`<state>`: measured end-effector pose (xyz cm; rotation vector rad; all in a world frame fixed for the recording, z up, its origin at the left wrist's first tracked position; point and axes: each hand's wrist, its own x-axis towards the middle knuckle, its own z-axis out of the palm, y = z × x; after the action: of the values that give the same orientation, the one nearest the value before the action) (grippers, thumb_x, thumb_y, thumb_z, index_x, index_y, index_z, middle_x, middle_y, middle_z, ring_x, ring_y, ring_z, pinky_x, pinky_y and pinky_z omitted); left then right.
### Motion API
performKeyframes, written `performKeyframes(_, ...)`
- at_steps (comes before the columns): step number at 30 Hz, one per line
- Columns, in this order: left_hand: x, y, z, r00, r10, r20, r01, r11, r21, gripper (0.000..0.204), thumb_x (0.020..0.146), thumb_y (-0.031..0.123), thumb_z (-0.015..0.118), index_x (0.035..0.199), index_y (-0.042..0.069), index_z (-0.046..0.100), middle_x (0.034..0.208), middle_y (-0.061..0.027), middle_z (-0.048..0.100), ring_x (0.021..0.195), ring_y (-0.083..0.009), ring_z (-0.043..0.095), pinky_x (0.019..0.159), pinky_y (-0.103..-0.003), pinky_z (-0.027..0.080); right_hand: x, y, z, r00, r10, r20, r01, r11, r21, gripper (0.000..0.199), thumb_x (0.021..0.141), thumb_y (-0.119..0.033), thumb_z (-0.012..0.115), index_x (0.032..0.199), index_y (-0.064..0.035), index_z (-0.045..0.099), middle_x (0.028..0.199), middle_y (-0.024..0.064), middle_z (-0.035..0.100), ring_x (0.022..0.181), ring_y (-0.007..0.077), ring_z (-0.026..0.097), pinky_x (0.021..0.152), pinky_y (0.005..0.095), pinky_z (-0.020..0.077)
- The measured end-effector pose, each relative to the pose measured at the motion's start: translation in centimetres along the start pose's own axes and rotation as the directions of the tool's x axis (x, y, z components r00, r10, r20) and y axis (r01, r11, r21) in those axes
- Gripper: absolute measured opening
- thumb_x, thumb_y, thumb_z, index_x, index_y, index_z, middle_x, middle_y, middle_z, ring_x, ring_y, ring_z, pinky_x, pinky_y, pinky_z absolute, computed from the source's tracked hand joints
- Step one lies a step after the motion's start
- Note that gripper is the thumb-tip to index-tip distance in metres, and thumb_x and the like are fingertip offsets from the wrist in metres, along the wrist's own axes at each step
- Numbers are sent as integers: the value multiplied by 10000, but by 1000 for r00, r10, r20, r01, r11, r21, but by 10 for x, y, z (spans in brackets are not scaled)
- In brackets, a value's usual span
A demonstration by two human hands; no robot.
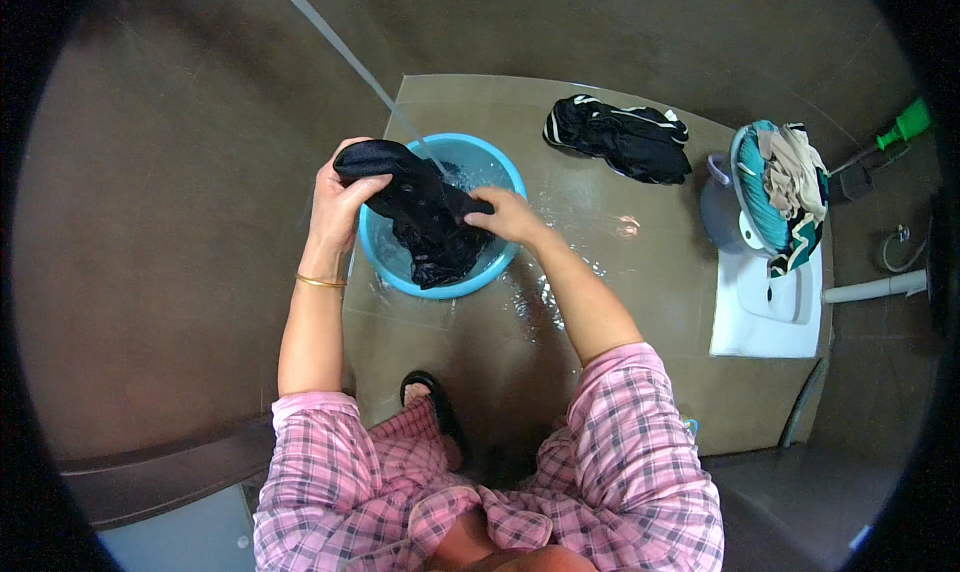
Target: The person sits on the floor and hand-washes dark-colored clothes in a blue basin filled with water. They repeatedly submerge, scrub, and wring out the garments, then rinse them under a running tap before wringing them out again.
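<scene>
A wet black garment (425, 212) hangs between my two hands over a round light-blue basin (508, 172). My left hand (335, 200) is closed around its upper left end, thumb on top. At its right edge, my right hand (500, 215) pinches the cloth. The garment's lower part droops into the basin, where some water shows. A stream of water (350, 57) falls from the upper left into the basin, passing behind or onto the cloth; I cannot tell which.
Beyond the basin, a black garment pile with white stripes (620, 137) lies on the wet tiled floor (600, 272). At right, a bucket (720, 212) heaped with clothes (790, 172) stands by a white squat toilet pan (735, 312). A green-handled brush (905, 122) is near the wall.
</scene>
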<state>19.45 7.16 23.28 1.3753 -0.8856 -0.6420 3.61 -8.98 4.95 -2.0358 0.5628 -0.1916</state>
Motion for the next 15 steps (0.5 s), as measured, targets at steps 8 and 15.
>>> performKeyframes(8,12,-74,-60,968,-8,-250,52,984,169,400,735,-35,592,1123,57,564,999,-35,596,892,-125,559,811,-252,456,-23,-30,-62,957,275,87,-177,323,930,385,862,-405,602,1116,-117,584,1052,18,620,955,149,566,834,300,440)
performKeyframes(15,-19,-189,-109,906,-423,11,311,684,660,762,595,209,810,1268,27,500,1236,-144,563,1131,-271,543,975,-356,406,-21,-44,-3,914,405,39,-362,852,-378,518,700,-307,753,1116,-31,614,1085,140,645,997,324,611,931,357,450)
